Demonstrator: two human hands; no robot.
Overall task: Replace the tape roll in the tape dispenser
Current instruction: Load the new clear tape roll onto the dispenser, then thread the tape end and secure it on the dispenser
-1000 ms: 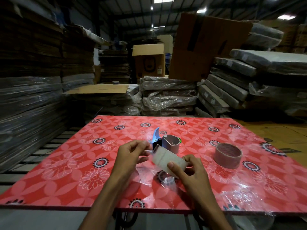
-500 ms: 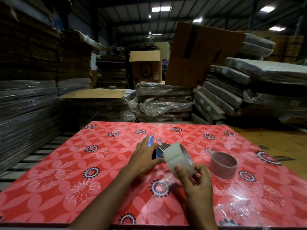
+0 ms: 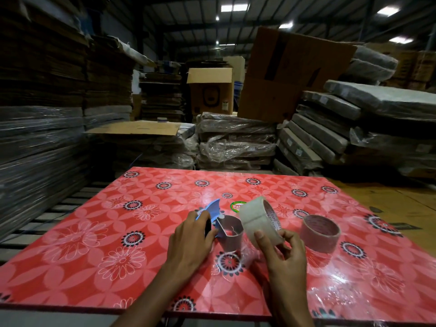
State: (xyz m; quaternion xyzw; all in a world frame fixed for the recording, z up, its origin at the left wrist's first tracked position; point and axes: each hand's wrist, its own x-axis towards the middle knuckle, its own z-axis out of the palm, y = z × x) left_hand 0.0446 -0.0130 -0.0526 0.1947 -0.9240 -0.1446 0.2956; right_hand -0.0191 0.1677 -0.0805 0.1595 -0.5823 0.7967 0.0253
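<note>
Red flower-print table (image 3: pixel 99 232) among stacked, wrapped cardboard in a dim warehouse; since half a second ago the tape roll (image 3: pixel 258 223), pinched in the right hand (image 3: pixel 284 253), sits higher beside the tape dispenser (image 3: pixel 221 226), which the left hand (image 3: pixel 191 241) grips on the table.

A round green-rimmed sticker (image 3: pixel 238 206) on the table (image 3: pixel 99 232) shows the red letters "Pat", the rest hidden, while the red print inside the tape roll (image 3: pixel 259 221) core is too blurred to read.
</note>
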